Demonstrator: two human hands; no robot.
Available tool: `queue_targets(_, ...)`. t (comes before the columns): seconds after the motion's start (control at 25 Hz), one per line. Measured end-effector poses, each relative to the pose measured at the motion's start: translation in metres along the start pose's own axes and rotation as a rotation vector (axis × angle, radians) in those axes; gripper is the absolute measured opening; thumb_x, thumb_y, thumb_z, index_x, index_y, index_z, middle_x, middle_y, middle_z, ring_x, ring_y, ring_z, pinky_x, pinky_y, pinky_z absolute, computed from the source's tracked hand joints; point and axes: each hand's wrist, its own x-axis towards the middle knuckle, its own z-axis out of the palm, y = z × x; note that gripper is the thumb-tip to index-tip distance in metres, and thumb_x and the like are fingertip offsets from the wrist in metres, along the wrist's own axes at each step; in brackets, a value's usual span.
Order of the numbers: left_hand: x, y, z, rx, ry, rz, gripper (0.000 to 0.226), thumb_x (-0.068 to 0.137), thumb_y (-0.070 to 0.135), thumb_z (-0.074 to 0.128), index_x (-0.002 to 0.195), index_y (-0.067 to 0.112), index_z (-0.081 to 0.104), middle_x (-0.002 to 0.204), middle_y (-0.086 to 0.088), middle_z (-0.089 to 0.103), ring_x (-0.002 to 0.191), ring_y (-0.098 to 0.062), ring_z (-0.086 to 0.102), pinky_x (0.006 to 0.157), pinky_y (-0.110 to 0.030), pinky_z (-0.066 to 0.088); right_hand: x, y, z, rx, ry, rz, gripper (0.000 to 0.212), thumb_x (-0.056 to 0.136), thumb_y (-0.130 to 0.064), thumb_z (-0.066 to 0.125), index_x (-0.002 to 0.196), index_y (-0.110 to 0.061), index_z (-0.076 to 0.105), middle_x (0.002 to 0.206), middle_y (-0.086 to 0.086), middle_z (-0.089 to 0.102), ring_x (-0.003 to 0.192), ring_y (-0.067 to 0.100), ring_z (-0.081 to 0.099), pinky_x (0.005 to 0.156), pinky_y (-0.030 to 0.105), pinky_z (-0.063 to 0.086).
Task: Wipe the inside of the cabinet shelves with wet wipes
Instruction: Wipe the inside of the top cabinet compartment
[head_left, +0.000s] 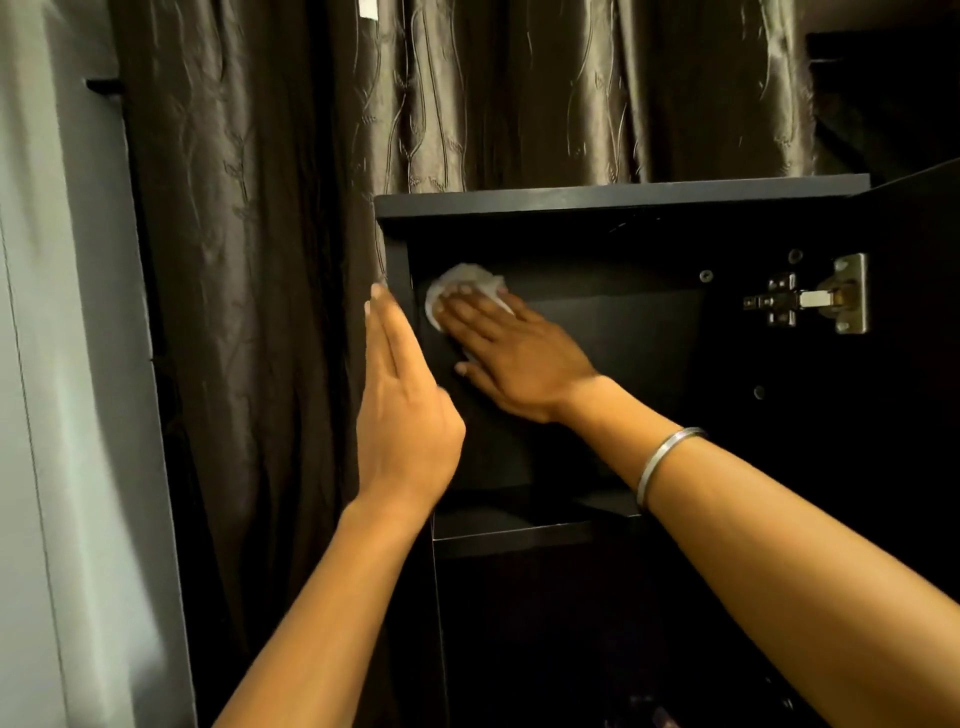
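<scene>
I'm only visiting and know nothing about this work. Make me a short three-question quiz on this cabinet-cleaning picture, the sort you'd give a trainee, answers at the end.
1. True or false: the right hand presses the crumpled white wet wipe with flat, straight fingers.
2. Multiple choice: where does the left hand rest? A) on the silver metal door hinge; B) along the left front edge of the black wooden cabinet; C) on the shiny dark curtain.
3. Fill in: the thin silver bangle sits on the ____ forearm.

Key: 1 true; 2 B; 3 right.
</scene>
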Motion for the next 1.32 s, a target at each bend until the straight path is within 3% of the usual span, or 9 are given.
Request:
queue_targets(0.16, 0.034, 0.007, -0.005, -0.093, -0.005, -0.031, 0.091, 0.092, -0.009, 0.045, 0.159, 0.018, -0.010, 0.167, -0.007, 0.004, 0.146, -0.017, 0.029, 0.088, 0.006, 0.029, -0.026, 0.014, 0.003, 0.117, 0.125, 0.555, 0.068, 0.100, -0.050, 0.030, 0.156, -0.016, 0.010, 0.163, 0.002, 0.009, 0.151, 0.016, 0.002, 0.122, 0.041, 0.002)
queue_targets(0.32, 0.033, 0.005, -0.005, -0.227, 0.018, -0.055, 0.087, 0.093, -0.011, 0.045, 0.160, 0.021, -0.002, 0.168, 0.000, 0.009, 0.145, -0.005, 0.015, 0.093, 0.012, 0.017, -0.037, 0.031, 0.002, 0.299, 0.247, 1.166, 0.070, 0.101, -0.043, 0.031, 0.155, -0.005, 0.006, 0.163, 0.013, 0.005, 0.151, 0.025, 0.002, 0.122, 0.046, 0.006)
queue_targets(0.44, 0.034, 0.003, -0.004, -0.313, 0.037, -0.047, 0.089, 0.089, -0.012, 0.044, 0.160, 0.023, 0.003, 0.167, 0.005, 0.013, 0.151, -0.005, 0.013, 0.118, -0.011, 0.018, 0.000, -0.004, 0.003, 0.318, 0.350, 1.048, 0.069, 0.099, -0.034, 0.038, 0.154, -0.002, 0.013, 0.161, 0.017, 0.013, 0.150, 0.029, 0.007, 0.122, 0.042, 0.006)
queue_targets(0.52, 0.034, 0.002, -0.004, -0.346, 0.037, -0.056, 0.090, 0.086, -0.013, 0.044, 0.160, 0.022, 0.006, 0.167, 0.004, 0.015, 0.152, -0.005, 0.014, 0.123, -0.023, 0.017, 0.025, -0.040, 0.009, 0.341, 0.329, 0.856, 0.066, 0.098, -0.027, 0.042, 0.153, -0.002, 0.017, 0.160, 0.017, 0.016, 0.150, 0.029, 0.009, 0.121, 0.040, 0.006)
queue_targets(0.64, 0.034, 0.001, -0.003, -0.346, 0.030, -0.079, 0.091, 0.085, -0.012, 0.045, 0.160, 0.022, 0.006, 0.167, 0.003, 0.013, 0.152, -0.005, 0.011, 0.122, -0.018, 0.012, 0.046, -0.071, 0.010, 0.422, 0.215, 0.532, 0.060, 0.100, -0.015, 0.041, 0.154, -0.009, 0.016, 0.162, 0.011, 0.011, 0.150, 0.020, 0.002, 0.119, 0.030, -0.005)
queue_targets(0.76, 0.033, 0.001, -0.002, -0.358, 0.010, -0.084, 0.093, 0.083, -0.013, 0.044, 0.160, 0.022, 0.004, 0.167, 0.004, 0.011, 0.152, -0.005, 0.010, 0.122, -0.017, 0.011, 0.028, -0.033, 0.005, 0.368, 0.136, 0.250, 0.064, 0.096, -0.010, 0.044, 0.154, -0.016, 0.019, 0.163, 0.004, 0.013, 0.150, 0.014, 0.003, 0.119, 0.028, -0.005)
queue_targets(0.88, 0.033, 0.002, -0.003, -0.369, 0.007, -0.084, 0.094, 0.084, -0.014, 0.043, 0.159, 0.024, 0.004, 0.167, 0.007, 0.012, 0.152, -0.003, 0.010, 0.124, -0.022, 0.014, -0.012, 0.019, 0.006, 0.279, 0.261, 0.446, 0.068, 0.085, -0.006, 0.040, 0.152, -0.017, 0.032, 0.158, 0.006, 0.029, 0.148, 0.021, 0.020, 0.123, 0.041, 0.011)
queue_targets(1.04, 0.034, 0.001, -0.001, -0.373, 0.010, -0.087, 0.095, 0.082, -0.014, 0.044, 0.159, 0.026, 0.005, 0.167, 0.010, 0.011, 0.151, -0.001, 0.010, 0.119, -0.010, 0.011, -0.006, -0.008, 0.013, 0.428, 0.389, 0.793, 0.059, 0.096, -0.008, 0.041, 0.152, -0.007, 0.026, 0.160, 0.012, 0.023, 0.150, 0.024, 0.014, 0.122, 0.038, 0.005)
queue_targets(1.32, 0.033, -0.002, 0.000, -0.411, 0.001, -0.110, 0.099, 0.077, -0.017, 0.045, 0.160, 0.023, 0.007, 0.167, 0.006, 0.012, 0.152, -0.003, 0.009, 0.125, -0.028, 0.012, 0.044, -0.060, 0.020, 0.442, 0.153, 0.385, 0.063, 0.099, -0.015, 0.044, 0.155, -0.011, 0.014, 0.163, 0.009, 0.009, 0.151, 0.019, -0.001, 0.118, 0.027, -0.008)
